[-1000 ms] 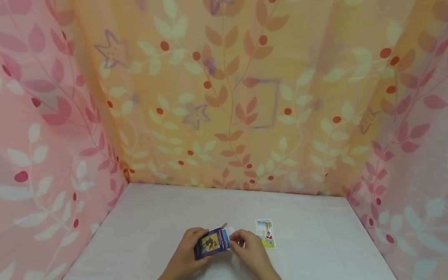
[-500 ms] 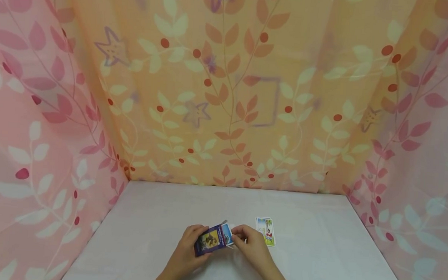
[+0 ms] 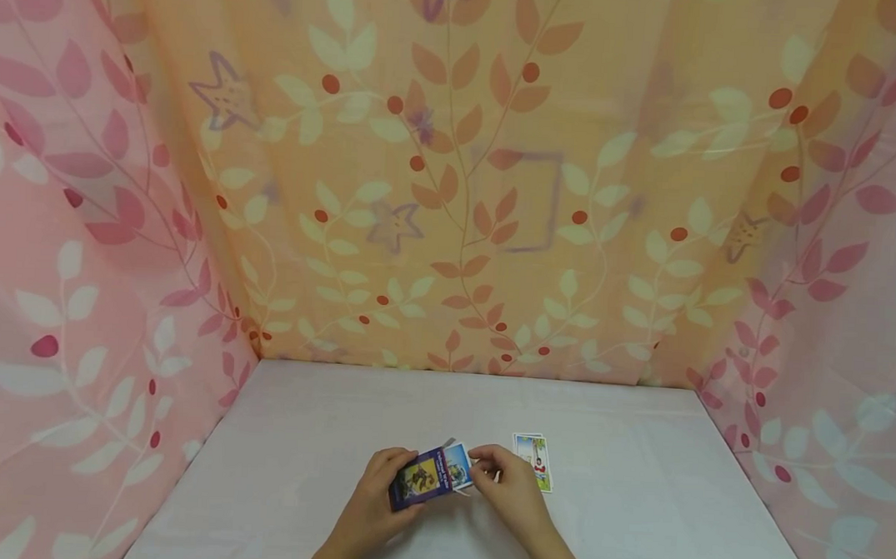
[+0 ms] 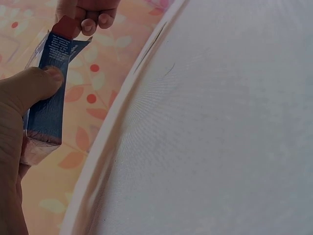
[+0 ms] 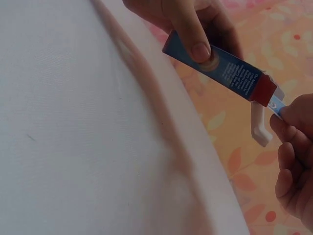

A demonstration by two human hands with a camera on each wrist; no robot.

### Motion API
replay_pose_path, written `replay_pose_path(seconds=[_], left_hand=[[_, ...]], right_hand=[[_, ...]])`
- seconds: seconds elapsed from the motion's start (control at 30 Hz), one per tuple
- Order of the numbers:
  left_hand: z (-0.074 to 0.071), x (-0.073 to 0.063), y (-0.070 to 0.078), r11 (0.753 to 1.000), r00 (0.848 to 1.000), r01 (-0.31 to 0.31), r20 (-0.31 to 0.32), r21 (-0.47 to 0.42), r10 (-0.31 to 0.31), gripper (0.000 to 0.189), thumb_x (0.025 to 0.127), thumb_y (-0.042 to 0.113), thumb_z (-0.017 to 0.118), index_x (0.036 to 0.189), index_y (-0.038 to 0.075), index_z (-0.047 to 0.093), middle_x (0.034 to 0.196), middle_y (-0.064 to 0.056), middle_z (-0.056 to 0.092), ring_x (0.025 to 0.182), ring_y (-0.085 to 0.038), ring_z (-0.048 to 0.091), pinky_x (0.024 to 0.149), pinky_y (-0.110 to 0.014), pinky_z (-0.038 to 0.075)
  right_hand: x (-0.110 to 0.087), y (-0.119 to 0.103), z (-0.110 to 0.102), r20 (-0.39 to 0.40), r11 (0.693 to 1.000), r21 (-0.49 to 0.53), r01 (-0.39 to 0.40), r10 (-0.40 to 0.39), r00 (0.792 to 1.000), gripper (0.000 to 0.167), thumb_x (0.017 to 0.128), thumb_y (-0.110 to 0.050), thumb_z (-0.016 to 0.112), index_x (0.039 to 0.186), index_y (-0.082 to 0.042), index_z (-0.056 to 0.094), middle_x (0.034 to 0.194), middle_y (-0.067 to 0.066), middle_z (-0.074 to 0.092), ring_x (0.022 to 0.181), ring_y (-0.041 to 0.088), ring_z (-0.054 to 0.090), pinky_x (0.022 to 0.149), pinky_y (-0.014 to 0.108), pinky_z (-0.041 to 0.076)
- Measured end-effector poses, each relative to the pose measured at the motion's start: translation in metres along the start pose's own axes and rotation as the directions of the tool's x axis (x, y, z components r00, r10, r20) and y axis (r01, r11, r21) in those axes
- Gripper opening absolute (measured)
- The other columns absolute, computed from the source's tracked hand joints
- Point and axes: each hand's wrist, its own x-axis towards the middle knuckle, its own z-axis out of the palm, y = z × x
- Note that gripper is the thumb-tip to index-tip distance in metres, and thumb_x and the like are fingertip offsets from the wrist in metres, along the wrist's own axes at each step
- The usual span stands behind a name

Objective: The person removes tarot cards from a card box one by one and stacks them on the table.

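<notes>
My left hand [image 3: 374, 493] grips a dark blue and purple card box [image 3: 418, 480] with a yellow picture, tilted with its end toward the right. In the left wrist view the thumb lies along the narrow printed side of the box [image 4: 49, 105]. A card [image 3: 458, 465] with a blue picture sticks partway out of that end. Thumb and fingertips of my right hand [image 3: 512, 489] pinch the card's outer edge. From the right wrist view, the blue-and-white edge of the card [image 5: 275, 105] shows between box and thumb, and a white flap [image 5: 261, 128] hangs from the box mouth.
Behind my right hand, a few picture cards [image 3: 534, 460] lie face up, overlapping, on the white-covered table [image 3: 299, 423]. Flower-patterned cloth [image 3: 450, 229] rises along the table's back edge, with pink leaf-patterned cloth [image 3: 79, 297] at the sides.
The card has slid farther out of the box, and my right hand has moved slightly right with it. My left hand and the box stay nearly in place.
</notes>
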Motion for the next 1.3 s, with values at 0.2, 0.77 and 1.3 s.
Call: replay_pose_path(seconds=[0.2,0.77,1.3], left_hand=[[0.000,-0.001,0.000,1.000,1.000,0.006,-0.001,0.001,-0.006,0.084,0.070,0.025,0.095,0.144,0.022,0.055,0.135,0.009,0.051,0.121,-0.007,0.051,0.103,-0.025,0.050],[0.000,0.000,-0.001,0.999,0.999,-0.026,-0.021,0.032,0.026,0.087,0.069,0.025,0.096,0.145,0.018,0.054,0.136,0.004,0.052,0.121,-0.012,0.052,0.102,-0.025,0.049],[-0.002,0.000,0.001,1.000,0.999,-0.008,-0.033,0.017,0.009,0.087,0.067,0.025,0.097,0.143,0.018,0.056,0.136,0.006,0.052,0.122,-0.011,0.052,0.101,-0.032,0.052]], right_hand=[[0.000,-0.002,-0.003,0.010,1.000,-0.008,-0.029,0.029,1.000,0.018,0.087,-0.011,0.076,0.103,-0.019,0.076,0.079,-0.011,0.066,0.071,0.006,0.056,0.061,0.019,0.047],[0.003,-0.001,-0.012,-0.051,1.000,-0.021,0.021,-0.022,0.998,0.020,0.086,-0.008,0.078,0.101,-0.020,0.077,0.078,-0.011,0.064,0.071,0.005,0.055,0.061,0.018,0.045],[0.006,-0.001,-0.031,-0.088,0.999,-0.023,-0.035,0.033,0.996,0.021,0.087,-0.009,0.078,0.100,-0.025,0.077,0.078,-0.010,0.064,0.072,0.009,0.055,0.062,0.020,0.045]])
